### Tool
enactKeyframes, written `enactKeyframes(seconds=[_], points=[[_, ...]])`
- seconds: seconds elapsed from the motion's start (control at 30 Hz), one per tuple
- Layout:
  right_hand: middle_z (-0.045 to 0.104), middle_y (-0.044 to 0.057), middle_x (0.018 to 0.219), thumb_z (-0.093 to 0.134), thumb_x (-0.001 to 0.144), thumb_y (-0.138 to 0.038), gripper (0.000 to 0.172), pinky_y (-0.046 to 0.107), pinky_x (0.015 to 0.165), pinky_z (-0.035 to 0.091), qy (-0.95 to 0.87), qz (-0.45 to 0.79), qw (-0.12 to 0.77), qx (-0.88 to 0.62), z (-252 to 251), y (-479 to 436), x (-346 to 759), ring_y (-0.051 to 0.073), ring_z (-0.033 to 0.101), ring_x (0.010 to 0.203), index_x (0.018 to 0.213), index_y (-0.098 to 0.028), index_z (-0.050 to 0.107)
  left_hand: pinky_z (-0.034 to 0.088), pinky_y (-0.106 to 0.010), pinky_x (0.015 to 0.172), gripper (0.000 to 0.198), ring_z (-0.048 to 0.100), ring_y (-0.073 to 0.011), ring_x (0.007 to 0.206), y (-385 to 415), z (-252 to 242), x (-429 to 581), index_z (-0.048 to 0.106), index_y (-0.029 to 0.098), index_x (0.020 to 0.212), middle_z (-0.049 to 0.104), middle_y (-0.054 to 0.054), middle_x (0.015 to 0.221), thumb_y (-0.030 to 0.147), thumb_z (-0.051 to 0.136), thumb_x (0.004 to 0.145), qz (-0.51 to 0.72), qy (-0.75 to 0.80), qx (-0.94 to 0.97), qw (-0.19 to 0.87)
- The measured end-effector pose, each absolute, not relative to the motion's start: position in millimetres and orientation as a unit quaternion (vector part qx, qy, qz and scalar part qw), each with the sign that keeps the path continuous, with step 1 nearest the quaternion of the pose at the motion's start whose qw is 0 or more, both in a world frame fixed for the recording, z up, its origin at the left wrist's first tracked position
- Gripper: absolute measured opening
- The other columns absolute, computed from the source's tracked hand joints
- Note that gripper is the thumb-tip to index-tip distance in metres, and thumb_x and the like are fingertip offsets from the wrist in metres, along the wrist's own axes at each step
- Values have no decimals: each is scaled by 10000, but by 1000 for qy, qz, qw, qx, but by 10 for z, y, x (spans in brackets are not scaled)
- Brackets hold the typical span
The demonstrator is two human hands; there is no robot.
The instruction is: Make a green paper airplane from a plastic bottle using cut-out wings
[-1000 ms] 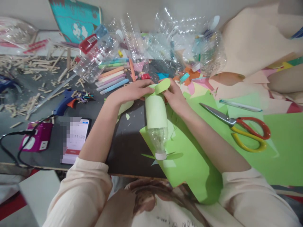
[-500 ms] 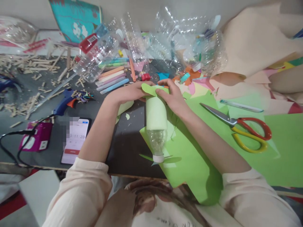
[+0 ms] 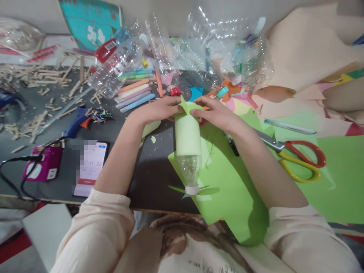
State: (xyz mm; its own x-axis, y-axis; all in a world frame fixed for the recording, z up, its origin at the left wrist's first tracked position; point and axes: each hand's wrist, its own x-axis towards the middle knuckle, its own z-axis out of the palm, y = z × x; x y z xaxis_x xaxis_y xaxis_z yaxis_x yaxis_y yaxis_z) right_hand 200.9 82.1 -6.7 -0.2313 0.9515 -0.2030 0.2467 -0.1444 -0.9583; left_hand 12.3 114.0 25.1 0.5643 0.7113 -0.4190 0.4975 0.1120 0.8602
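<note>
A plastic bottle (image 3: 188,138) wrapped in pale green paper lies with its white cap towards me; the neck end is bare and clear. At its far end is a bright green cut paper piece (image 3: 186,107), one tip standing up. My left hand (image 3: 167,108) is closed at the left of that piece, its fingertips on the paper and partly hidden. My right hand (image 3: 212,110) curls round the bottle's far right side, thumb on the paper near the top edge and other fingers behind. Thin green paper strips (image 3: 209,190) lie by the cap.
Scissors (image 3: 298,155) and a pen (image 3: 290,127) lie on green paper sheets (image 3: 341,178) at right. To the left are a phone (image 3: 92,167), a glue gun (image 3: 76,121), a purple box (image 3: 42,163) and coloured chalk-like sticks (image 3: 136,94). Clear bottles (image 3: 199,45) crowd the back.
The green paper piece has turned from lying sideways across the bottle's end to having a tip upright. My right hand has shifted slightly right, its forearm now covering the scissors' blade tips.
</note>
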Motion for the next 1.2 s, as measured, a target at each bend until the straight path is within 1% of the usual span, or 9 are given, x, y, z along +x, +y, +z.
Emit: enactKeyframes(seconds=[0.2, 0.33, 0.53, 0.63, 0.77, 0.9, 1.07, 1.2], points=[[590, -3, 816, 689, 732, -278, 152, 341, 554, 547, -556, 535, 318, -551, -45, 817, 1976, 135, 565, 608, 812, -222, 573, 491, -254, 792, 303, 604, -197, 1041, 1146, 215, 100, 643, 240, 1026, 641, -19, 1035, 377, 536, 777, 88, 446, 666, 591], [566, -7, 751, 704, 725, -282, 165, 362, 567, 542, -547, 536, 322, -557, -60, 818, 1980, 150, 563, 607, 796, -217, 570, 488, -253, 804, 327, 603, -190, 1045, 1150, 215, 79, 645, 253, 1060, 639, -15, 1076, 382, 537, 780, 84, 444, 673, 586], [550, -29, 668, 707, 715, -282, 166, 339, 524, 530, -539, 538, 328, -559, -73, 820, 1984, 134, 538, 546, 761, -221, 560, 490, -263, 827, 334, 597, -201, 1066, 1140, 233, 83, 637, 251, 1094, 639, -31, 1127, 379, 528, 805, 82, 440, 669, 594], [577, -16, 704, 711, 707, -289, 167, 357, 546, 543, -538, 538, 329, -559, -75, 823, 1991, 143, 555, 572, 765, -217, 572, 493, -264, 830, 316, 594, -206, 1081, 1137, 231, 90, 639, 254, 1083, 639, -26, 1122, 371, 528, 812, 84, 446, 666, 592], [631, 1, 803, 714, 691, -285, 167, 351, 590, 551, -553, 546, 337, -531, -84, 826, 2003, 154, 585, 654, 807, -208, 620, 496, -264, 824, 322, 583, -219, 1109, 1134, 244, 100, 631, 251, 1085, 626, -29, 1155, 383, 551, 803, 85, 447, 661, 597], [647, 8, 835, 705, 703, -247, 144, 353, 634, 539, -559, 546, 337, -525, -56, 820, 2000, 162, 594, 700, 812, -200, 624, 494, -268, 828, 333, 581, -222, 1106, 1134, 260, 102, 633, 242, 1081, 628, -35, 1131, 389, 564, 790, 82, 439, 661, 603], [618, 8, 781, 658, 769, -240, 72, 379, 671, 522, -579, 502, 302, -567, 20, 795, 1974, 166, 584, 665, 778, -186, 612, 498, -266, 822, 303, 595, -214, 1078, 1131, 265, 114, 648, 248, 1053, 642, -21, 1086, 354, 555, 785, 85, 441, 664, 598], [596, 7, 764, 665, 782, -273, 105, 381, 664, 513, -587, 484, 310, -570, 24, 776, 1952, 186, 580, 690, 767, -203, 588, 494, -261, 818, 274, 603, -209, 1063, 1120, 278, 141, 647, 235, 1027, 650, -21, 1056, 319, 542, 788, 82, 451, 667, 588]])
